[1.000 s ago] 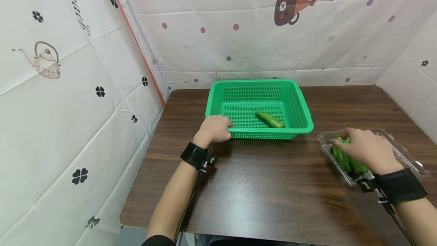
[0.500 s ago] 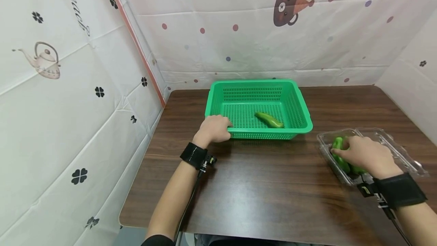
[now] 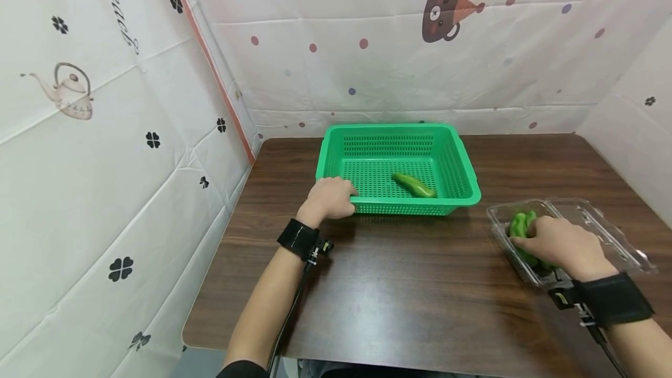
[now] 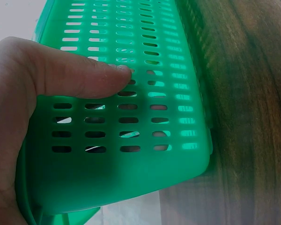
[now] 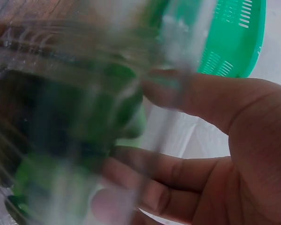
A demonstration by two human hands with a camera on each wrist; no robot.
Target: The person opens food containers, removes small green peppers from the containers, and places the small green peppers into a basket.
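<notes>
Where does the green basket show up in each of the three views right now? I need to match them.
Head: green basket sits centre frame at the table's far side, left hand gripping its near-left corner.
Left wrist: its slotted side wall fills most of the frame, thumb pressed on it.
Right wrist: only a corner shows, top right.
Shared landmark: the basket's slotted green wall.

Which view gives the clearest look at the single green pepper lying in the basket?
The head view. There the pepper lies in plain sight on the floor of the green basket. The left wrist view shows only the basket's slotted wall under the left hand, no pepper. The right wrist view catches just a corner of the basket, blurred.
</notes>
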